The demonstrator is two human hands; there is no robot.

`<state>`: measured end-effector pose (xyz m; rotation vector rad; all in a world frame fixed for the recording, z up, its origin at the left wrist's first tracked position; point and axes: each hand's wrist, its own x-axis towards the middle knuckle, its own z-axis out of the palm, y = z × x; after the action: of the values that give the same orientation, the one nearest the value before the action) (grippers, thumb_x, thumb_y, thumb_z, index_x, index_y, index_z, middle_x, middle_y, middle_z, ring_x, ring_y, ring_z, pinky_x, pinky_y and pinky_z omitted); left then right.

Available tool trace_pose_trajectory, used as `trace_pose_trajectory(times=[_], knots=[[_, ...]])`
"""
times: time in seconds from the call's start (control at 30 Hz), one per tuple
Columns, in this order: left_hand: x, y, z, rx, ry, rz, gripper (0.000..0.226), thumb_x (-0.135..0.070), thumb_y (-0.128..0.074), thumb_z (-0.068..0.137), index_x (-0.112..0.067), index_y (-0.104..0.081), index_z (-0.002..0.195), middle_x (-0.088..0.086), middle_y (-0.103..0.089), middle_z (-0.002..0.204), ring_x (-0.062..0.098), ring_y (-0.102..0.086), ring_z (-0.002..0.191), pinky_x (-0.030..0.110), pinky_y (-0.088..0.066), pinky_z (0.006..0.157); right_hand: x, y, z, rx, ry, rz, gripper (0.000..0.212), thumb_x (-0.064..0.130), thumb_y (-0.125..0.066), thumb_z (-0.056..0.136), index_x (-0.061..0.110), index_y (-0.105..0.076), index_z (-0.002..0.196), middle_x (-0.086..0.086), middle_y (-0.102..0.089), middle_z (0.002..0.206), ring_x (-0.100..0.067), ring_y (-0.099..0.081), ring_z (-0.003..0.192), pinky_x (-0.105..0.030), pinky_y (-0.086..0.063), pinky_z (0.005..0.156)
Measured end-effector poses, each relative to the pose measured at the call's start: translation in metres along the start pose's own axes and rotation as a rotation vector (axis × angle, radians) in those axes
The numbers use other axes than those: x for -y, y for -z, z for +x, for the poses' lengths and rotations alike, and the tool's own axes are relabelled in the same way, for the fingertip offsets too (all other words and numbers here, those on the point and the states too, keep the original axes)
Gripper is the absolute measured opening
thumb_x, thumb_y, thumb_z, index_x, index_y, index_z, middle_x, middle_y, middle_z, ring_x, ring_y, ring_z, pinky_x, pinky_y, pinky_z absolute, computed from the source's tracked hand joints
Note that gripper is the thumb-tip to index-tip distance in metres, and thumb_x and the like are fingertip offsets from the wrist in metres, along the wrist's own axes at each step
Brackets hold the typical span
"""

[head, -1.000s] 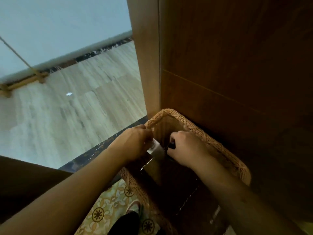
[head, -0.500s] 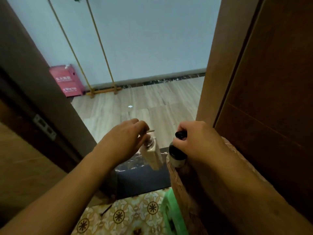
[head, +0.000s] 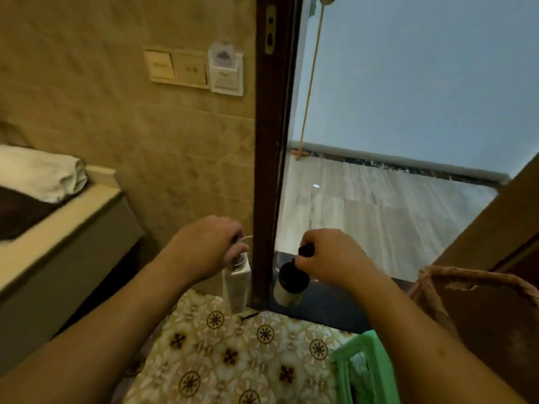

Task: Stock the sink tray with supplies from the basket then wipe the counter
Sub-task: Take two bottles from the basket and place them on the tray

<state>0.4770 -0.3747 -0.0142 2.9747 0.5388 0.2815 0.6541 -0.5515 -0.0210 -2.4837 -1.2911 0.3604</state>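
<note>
Two bottles hang upright: your left hand [head: 204,246] pinches the cream pump bottle [head: 236,282], right hand [head: 329,253] grips the black-capped bottle [head: 290,284]; counter [head: 58,225] lies left, nearer your left hand.

no text can be read; the wall card holder [head: 226,72] shows only blurred print.

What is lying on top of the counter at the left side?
A rolled white towel lies on the counter, beside a dark recess, perhaps the sink. The frame edge cuts off the remaining counter, and whatever the towel covers stays hidden.
</note>
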Motion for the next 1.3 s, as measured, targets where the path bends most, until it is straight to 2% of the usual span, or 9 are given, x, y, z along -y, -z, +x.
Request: trace_pose_trajectory(times=[0.23,0.3,0.4,0.53,0.73,0.97,1.07,1.23,1.3], knots=[[0.103,0.030,-0.126,0.047,0.350,-0.022,0.018,-0.045,-0.061,0.091,-0.030,-0.066,0.099,-0.008,-0.062,0.095,0.014,-0.061,0.090,0.032,-0.049,0.074,0.146,-0.070,0.017,0.153,0.255,-0.134,0.017,0.043,-0.069,0.084,0.029,-0.061,0.085,0.008,-0.062,0.080,-0.011,-0.061,0.073,-0.034,-0.059,0.069],[0.121,0.039,-0.157,0.005,0.419,-0.029,0.016,-0.044,-0.063,0.090,-0.031,-0.066,0.096,-0.010,-0.061,0.092,0.011,-0.058,0.084,0.029,-0.046,0.069,0.179,-0.085,0.022,0.195,0.333,-0.150,0.018,0.043,-0.069,0.085,0.030,-0.058,0.080,0.008,-0.061,0.078,-0.009,-0.060,0.071,-0.033,-0.057,0.066],[0.145,0.049,-0.200,-0.061,0.515,-0.023,0.010,-0.044,-0.063,0.089,-0.038,-0.056,0.085,-0.016,-0.053,0.083,0.004,-0.047,0.073,0.020,-0.032,0.058,0.218,-0.104,0.031,0.246,0.451,-0.151,0.022,0.046,-0.065,0.088,0.030,-0.055,0.077,0.007,-0.060,0.077,-0.009,-0.058,0.069,-0.030,-0.050,0.058],[0.173,0.054,-0.232,-0.083,0.685,-0.037,0.010,-0.046,-0.062,0.088,-0.039,-0.056,0.085,-0.018,-0.052,0.081,0.000,-0.048,0.072,0.022,-0.035,0.058,0.254,-0.128,0.047,0.281,0.565,-0.114,0.026,0.050,-0.064,0.089,0.033,-0.050,0.074,0.009,-0.058,0.075,-0.006,-0.056,0.066,-0.025,-0.041,0.051],[0.218,0.059,-0.231,-0.137,0.857,-0.039,0.007,-0.042,-0.067,0.086,-0.035,-0.066,0.088,-0.018,-0.055,0.078,0.000,-0.052,0.071,0.022,-0.039,0.059,0.295,-0.148,0.104,0.328,0.708,-0.095,0.024,0.048,-0.062,0.091,0.029,-0.056,0.079,0.007,-0.061,0.077,-0.009,-0.058,0.069,-0.028,-0.048,0.056],[0.268,0.074,-0.187,-0.173,1.030,-0.029,0.006,-0.040,-0.066,0.089,-0.037,-0.065,0.094,-0.020,-0.055,0.081,-0.001,-0.053,0.072,0.018,-0.036,0.058,0.338,-0.146,0.211,0.380,0.829,-0.020,0.024,0.049,-0.068,0.087,0.029,-0.058,0.077,0.008,-0.062,0.079,-0.010,-0.060,0.073,-0.031,-0.051,0.060],[0.289,0.084,-0.170,-0.244,1.110,-0.036,0.007,-0.040,-0.066,0.090,-0.037,-0.065,0.096,-0.019,-0.057,0.087,-0.001,-0.054,0.077,0.018,-0.038,0.061,0.362,-0.143,0.256,0.407,0.891,-0.081,0.023,0.050,-0.068,0.087,0.028,-0.062,0.086,0.007,-0.063,0.085,-0.012,-0.061,0.079,-0.034,-0.054,0.068],[0.323,0.093,-0.153,-0.383,1.211,-0.084,0.005,-0.036,-0.067,0.091,-0.038,-0.063,0.093,-0.019,-0.058,0.089,0.002,-0.057,0.080,0.020,-0.043,0.064,0.404,-0.143,0.303,0.408,0.981,-0.107,0.022,0.047,-0.071,0.086,0.028,-0.058,0.087,0.008,-0.058,0.081,-0.013,-0.058,0.079,-0.031,-0.047,0.065],[0.343,0.097,-0.149,-0.405,1.247,-0.102,0.004,-0.034,-0.067,0.091,-0.037,-0.064,0.094,-0.015,-0.061,0.092,0.002,-0.058,0.080,0.021,-0.045,0.065,0.423,-0.147,0.314,0.393,1.011,-0.116,0.021,0.047,-0.071,0.085,0.028,-0.061,0.089,0.005,-0.062,0.086,-0.016,-0.060,0.083,-0.033,-0.050,0.069]])
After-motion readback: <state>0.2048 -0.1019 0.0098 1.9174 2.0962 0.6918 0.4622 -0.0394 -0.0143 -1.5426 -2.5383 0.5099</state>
